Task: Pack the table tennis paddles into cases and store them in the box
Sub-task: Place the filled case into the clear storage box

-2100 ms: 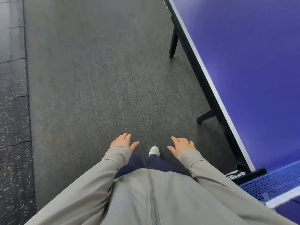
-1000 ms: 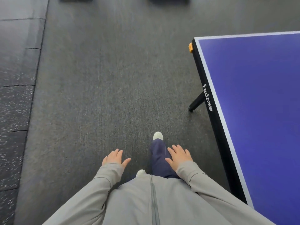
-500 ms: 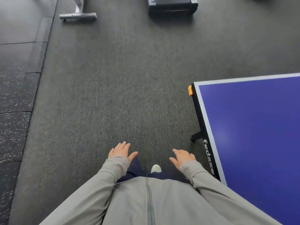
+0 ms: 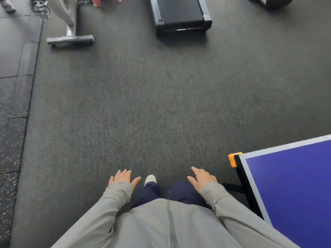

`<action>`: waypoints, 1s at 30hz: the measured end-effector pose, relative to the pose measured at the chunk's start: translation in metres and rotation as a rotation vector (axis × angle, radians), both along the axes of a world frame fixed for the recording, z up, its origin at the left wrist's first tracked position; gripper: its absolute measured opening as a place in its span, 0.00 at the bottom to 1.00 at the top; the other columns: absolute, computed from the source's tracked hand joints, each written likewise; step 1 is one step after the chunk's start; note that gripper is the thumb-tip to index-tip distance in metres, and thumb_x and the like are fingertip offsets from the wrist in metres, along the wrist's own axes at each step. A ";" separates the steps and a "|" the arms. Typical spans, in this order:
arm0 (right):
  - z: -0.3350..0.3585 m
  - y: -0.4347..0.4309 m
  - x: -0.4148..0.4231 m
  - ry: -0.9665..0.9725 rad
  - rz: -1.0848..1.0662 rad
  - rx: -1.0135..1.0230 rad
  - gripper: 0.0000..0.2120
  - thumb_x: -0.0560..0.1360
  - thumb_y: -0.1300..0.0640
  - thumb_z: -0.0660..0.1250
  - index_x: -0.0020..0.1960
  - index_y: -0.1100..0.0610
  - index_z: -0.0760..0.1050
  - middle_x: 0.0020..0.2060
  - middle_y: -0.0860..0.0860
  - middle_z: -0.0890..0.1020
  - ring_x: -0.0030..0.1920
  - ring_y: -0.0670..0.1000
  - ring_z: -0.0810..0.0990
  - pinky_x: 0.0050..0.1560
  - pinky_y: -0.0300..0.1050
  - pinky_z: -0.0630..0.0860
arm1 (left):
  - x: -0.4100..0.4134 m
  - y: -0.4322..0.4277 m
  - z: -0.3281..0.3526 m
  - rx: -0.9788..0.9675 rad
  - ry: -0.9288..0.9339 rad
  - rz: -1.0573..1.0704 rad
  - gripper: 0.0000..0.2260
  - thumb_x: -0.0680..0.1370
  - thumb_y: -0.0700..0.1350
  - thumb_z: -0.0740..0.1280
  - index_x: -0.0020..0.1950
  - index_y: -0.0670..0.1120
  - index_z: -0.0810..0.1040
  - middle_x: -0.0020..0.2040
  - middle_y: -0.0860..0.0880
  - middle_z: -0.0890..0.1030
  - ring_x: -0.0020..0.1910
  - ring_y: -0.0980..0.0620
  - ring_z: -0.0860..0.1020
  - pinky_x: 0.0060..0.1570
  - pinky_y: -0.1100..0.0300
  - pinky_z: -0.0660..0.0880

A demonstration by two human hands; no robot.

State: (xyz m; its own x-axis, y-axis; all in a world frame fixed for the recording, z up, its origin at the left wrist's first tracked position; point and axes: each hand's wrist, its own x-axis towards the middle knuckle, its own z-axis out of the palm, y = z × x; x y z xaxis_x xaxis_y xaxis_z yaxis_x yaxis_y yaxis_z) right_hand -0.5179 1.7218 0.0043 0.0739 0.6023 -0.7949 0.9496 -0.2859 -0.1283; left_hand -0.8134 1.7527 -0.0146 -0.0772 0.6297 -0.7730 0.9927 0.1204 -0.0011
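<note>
Beside the blue white-edged table tennis table [image 4: 290, 190], left hand [image 4: 121, 178] and right hand [image 4: 201, 177] hover empty, fingers spread; paddles, cases, box out of view; paddles likely light, rigid, best gripped by the handle

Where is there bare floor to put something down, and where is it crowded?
The bare patch is the grey carpet, between the speckled mats on the left and the blue table on the right. The table's visible top is bare. It is crowded at the far end, where the exercise bike's base and the treadmill stand.
</note>
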 end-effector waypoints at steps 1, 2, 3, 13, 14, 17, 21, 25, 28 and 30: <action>0.004 0.016 -0.002 0.008 -0.022 0.011 0.28 0.81 0.42 0.50 0.77 0.50 0.51 0.74 0.51 0.62 0.73 0.53 0.62 0.71 0.52 0.59 | 0.006 0.022 0.003 -0.002 -0.014 -0.028 0.30 0.78 0.64 0.50 0.76 0.50 0.56 0.78 0.52 0.55 0.77 0.50 0.50 0.74 0.50 0.50; 0.006 0.030 -0.002 0.017 -0.047 0.019 0.28 0.81 0.42 0.50 0.77 0.50 0.51 0.74 0.51 0.62 0.73 0.53 0.61 0.71 0.52 0.59 | 0.013 0.043 0.005 -0.001 -0.032 -0.053 0.30 0.78 0.64 0.50 0.76 0.50 0.55 0.78 0.52 0.55 0.77 0.50 0.50 0.74 0.50 0.50; 0.006 0.042 -0.001 0.026 -0.072 0.030 0.28 0.80 0.42 0.50 0.77 0.50 0.51 0.74 0.50 0.62 0.73 0.53 0.61 0.71 0.52 0.59 | 0.022 0.062 0.006 0.003 -0.048 -0.080 0.30 0.78 0.65 0.50 0.76 0.50 0.55 0.78 0.52 0.54 0.77 0.50 0.50 0.74 0.50 0.50; -0.010 0.159 0.091 0.023 -0.358 -0.022 0.27 0.80 0.41 0.51 0.76 0.49 0.52 0.73 0.51 0.63 0.72 0.53 0.62 0.69 0.52 0.61 | 0.133 0.245 0.008 0.001 -0.048 -0.385 0.31 0.78 0.65 0.51 0.76 0.51 0.55 0.78 0.52 0.52 0.77 0.51 0.51 0.74 0.51 0.51; -0.009 0.169 0.105 0.022 -0.392 -0.014 0.27 0.80 0.41 0.51 0.76 0.49 0.53 0.73 0.51 0.63 0.72 0.53 0.62 0.69 0.52 0.61 | 0.147 0.264 0.011 0.009 -0.058 -0.407 0.31 0.78 0.65 0.52 0.76 0.51 0.55 0.78 0.51 0.52 0.77 0.51 0.52 0.74 0.51 0.52; -0.003 0.191 0.145 -0.002 -0.491 0.041 0.28 0.80 0.41 0.51 0.76 0.50 0.52 0.75 0.50 0.60 0.74 0.52 0.60 0.71 0.52 0.59 | 0.195 0.318 0.017 0.059 -0.084 -0.480 0.30 0.78 0.64 0.53 0.76 0.51 0.56 0.78 0.51 0.52 0.76 0.51 0.53 0.74 0.52 0.54; 0.006 0.212 0.186 -0.037 -0.599 0.086 0.28 0.80 0.41 0.51 0.77 0.50 0.51 0.77 0.49 0.55 0.76 0.50 0.53 0.74 0.54 0.55 | 0.266 0.377 0.026 0.110 -0.145 -0.581 0.29 0.78 0.63 0.55 0.75 0.51 0.57 0.78 0.51 0.52 0.76 0.51 0.54 0.73 0.54 0.55; 0.004 0.229 0.218 -0.061 -0.696 0.043 0.28 0.80 0.40 0.50 0.77 0.49 0.50 0.77 0.49 0.52 0.77 0.51 0.50 0.74 0.56 0.51 | 0.338 0.426 0.023 0.076 -0.174 -0.709 0.29 0.77 0.64 0.55 0.75 0.53 0.58 0.78 0.53 0.52 0.76 0.51 0.55 0.71 0.53 0.57; -0.003 0.246 0.245 -0.069 -0.790 -0.010 0.28 0.80 0.40 0.50 0.77 0.49 0.50 0.77 0.49 0.52 0.77 0.51 0.49 0.74 0.56 0.50 | 0.388 0.461 0.012 0.054 -0.199 -0.805 0.28 0.77 0.65 0.55 0.73 0.54 0.60 0.78 0.54 0.53 0.75 0.51 0.57 0.70 0.53 0.58; -0.004 0.265 0.267 -0.074 -0.841 -0.037 0.28 0.80 0.40 0.50 0.77 0.48 0.50 0.77 0.49 0.52 0.77 0.52 0.49 0.74 0.56 0.51 | 0.422 0.488 0.005 0.025 -0.201 -0.857 0.28 0.77 0.65 0.55 0.73 0.54 0.60 0.78 0.54 0.53 0.75 0.51 0.57 0.69 0.53 0.59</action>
